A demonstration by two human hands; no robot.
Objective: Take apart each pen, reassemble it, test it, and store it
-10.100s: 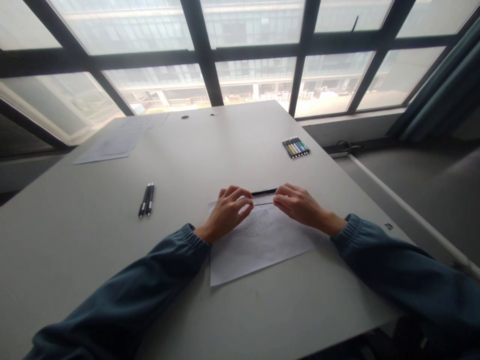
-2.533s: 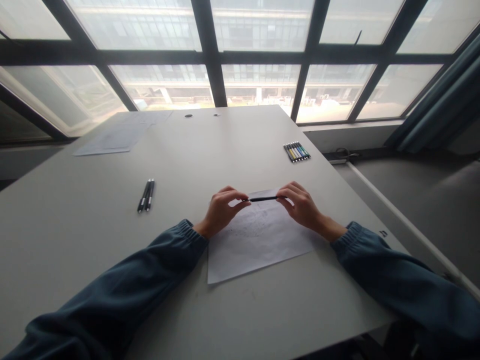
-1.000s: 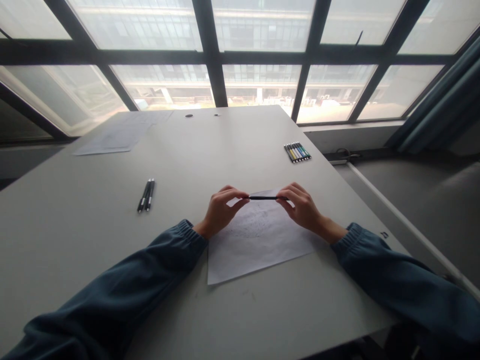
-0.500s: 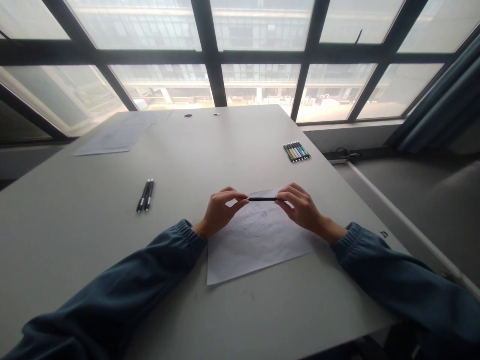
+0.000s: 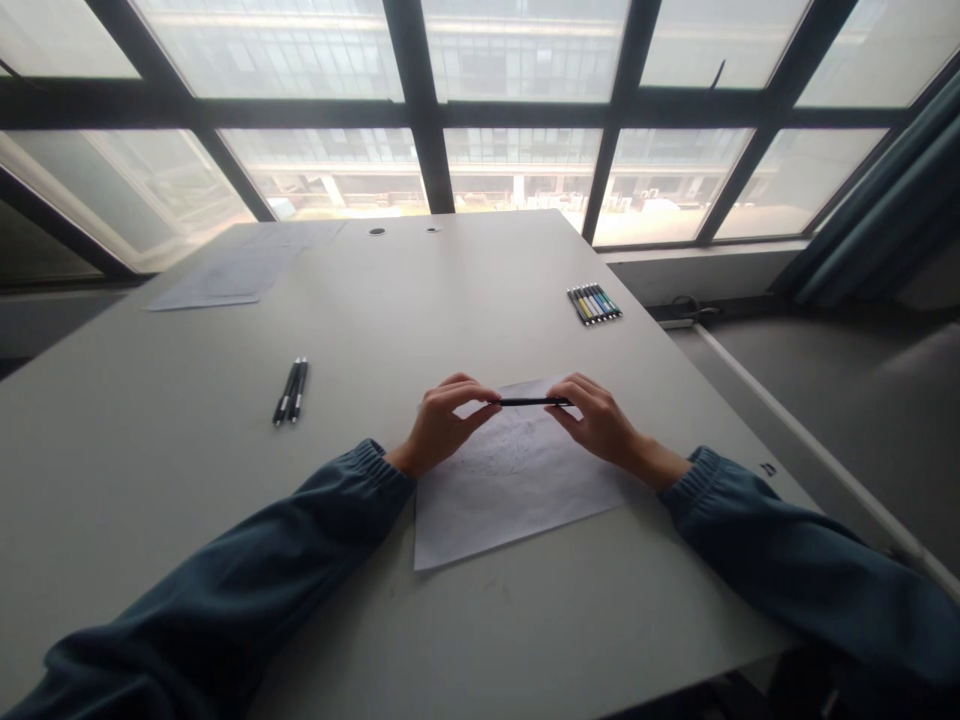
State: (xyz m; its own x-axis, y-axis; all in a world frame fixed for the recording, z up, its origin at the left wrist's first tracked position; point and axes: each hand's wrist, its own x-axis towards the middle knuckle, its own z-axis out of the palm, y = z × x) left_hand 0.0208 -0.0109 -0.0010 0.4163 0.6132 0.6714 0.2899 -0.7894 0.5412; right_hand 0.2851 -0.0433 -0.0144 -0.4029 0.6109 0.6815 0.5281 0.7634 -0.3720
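Note:
A dark pen [image 5: 523,402] lies level between my two hands, above a sheet of white paper [image 5: 517,510]. My left hand [image 5: 448,420] pinches its left end between thumb and fingers. At the other end my right hand [image 5: 598,420] grips it the same way, and a little of the pen shows past the fingertips. Faint dark marks cover the upper part of the paper. My fingers hide both ends of the pen in part.
Two black pens [image 5: 291,392] lie side by side on the white table [image 5: 360,330] to the left. Several pens with coloured labels [image 5: 595,304] form a row near the right edge. More paper sheets [image 5: 225,270] rest at the far left. Windows stand behind the table.
My right hand has shifted slightly left along the pen, so more of its right end shows. The left hand has barely moved.

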